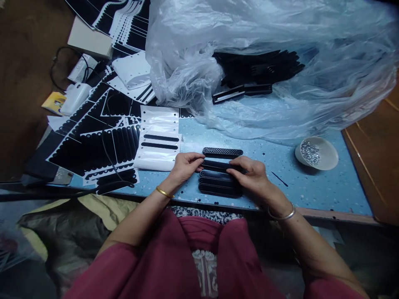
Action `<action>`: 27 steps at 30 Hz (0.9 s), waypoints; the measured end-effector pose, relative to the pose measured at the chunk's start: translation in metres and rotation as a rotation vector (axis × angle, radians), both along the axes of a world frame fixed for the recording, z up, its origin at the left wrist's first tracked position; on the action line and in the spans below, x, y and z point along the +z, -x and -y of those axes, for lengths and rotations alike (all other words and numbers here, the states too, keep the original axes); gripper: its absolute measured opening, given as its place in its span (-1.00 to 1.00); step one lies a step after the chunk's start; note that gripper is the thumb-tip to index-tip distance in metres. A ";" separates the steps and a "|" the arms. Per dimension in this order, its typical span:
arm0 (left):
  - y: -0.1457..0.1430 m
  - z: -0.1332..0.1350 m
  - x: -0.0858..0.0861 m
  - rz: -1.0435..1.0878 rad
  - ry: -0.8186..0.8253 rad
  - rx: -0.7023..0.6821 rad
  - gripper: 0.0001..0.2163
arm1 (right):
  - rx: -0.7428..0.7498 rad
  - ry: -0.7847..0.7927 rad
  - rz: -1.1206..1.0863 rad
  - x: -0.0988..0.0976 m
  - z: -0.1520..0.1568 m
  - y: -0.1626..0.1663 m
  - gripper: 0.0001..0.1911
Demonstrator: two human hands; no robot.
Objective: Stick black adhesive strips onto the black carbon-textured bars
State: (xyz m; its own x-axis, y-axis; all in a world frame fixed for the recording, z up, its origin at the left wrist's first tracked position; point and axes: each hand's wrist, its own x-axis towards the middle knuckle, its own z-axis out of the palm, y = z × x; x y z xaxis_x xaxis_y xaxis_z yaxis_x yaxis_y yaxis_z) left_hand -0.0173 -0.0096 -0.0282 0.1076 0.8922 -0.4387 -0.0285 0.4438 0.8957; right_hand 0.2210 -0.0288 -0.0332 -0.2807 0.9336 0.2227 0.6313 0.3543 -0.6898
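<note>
Between my two hands lies a long black strip with rounded ends (217,165). My left hand (189,163) pinches its left end with thumb and forefinger. At the other end, my right hand (249,171) grips the strip, its thumb on the near side. Several similar black bars (218,182) are lined up just below it, towards the table's front edge. Above it rests a black bar with a mesh-patterned face (222,152). Left of my hands is a white backing sheet (160,158) carrying two black adhesive strips (160,145).
A white bowl (332,158) of small metal pieces stands at the right on the blue table (327,191), near a thin dark stick (279,179). Clear plastic sheeting (187,50) with black parts (262,68) covers the back. Black sticker sheets (96,145) and a cable (109,155) spread leftward.
</note>
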 end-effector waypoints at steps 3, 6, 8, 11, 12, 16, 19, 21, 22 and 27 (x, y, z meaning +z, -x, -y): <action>0.005 0.001 0.001 0.034 -0.014 -0.041 -0.79 | -0.006 -0.004 0.000 -0.002 0.000 0.001 -0.90; 0.008 0.001 0.003 0.062 -0.029 -0.087 -0.76 | -0.003 -0.007 -0.010 -0.003 0.000 0.001 -0.90; 0.008 0.001 0.004 0.072 -0.025 -0.082 -0.78 | -0.002 -0.008 -0.016 -0.003 0.000 0.001 -0.90; 0.004 -0.002 0.004 0.040 0.003 -0.040 -0.85 | 0.002 -0.027 -0.020 -0.004 0.000 0.002 -0.90; 0.002 -0.003 0.004 0.020 0.010 -0.031 -0.85 | 0.006 -0.034 -0.023 -0.004 0.000 0.002 -0.89; -0.004 -0.006 0.004 -0.035 0.022 -0.005 -0.86 | 0.011 -0.042 -0.024 -0.004 0.000 0.002 -0.90; -0.002 -0.005 0.005 -0.004 0.014 -0.023 -0.85 | 0.008 -0.047 -0.023 -0.003 0.001 0.003 -0.91; 0.001 -0.004 0.006 0.047 0.002 -0.063 -0.84 | 0.009 -0.050 -0.027 -0.002 0.001 0.003 -0.92; 0.003 -0.003 0.006 0.069 -0.006 -0.085 -0.80 | 0.011 -0.050 -0.027 -0.001 0.001 0.003 -0.92; 0.007 -0.001 0.000 0.064 -0.030 -0.116 -0.72 | 0.003 -0.047 -0.018 0.005 0.001 0.003 -0.91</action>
State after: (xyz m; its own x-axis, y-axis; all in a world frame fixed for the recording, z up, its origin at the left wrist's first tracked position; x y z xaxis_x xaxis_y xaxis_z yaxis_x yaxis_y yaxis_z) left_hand -0.0240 -0.0086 -0.0279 0.2374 0.8848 -0.4011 -0.0358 0.4206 0.9065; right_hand 0.2179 -0.0295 -0.0286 -0.2788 0.9213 0.2710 0.6182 0.3881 -0.6836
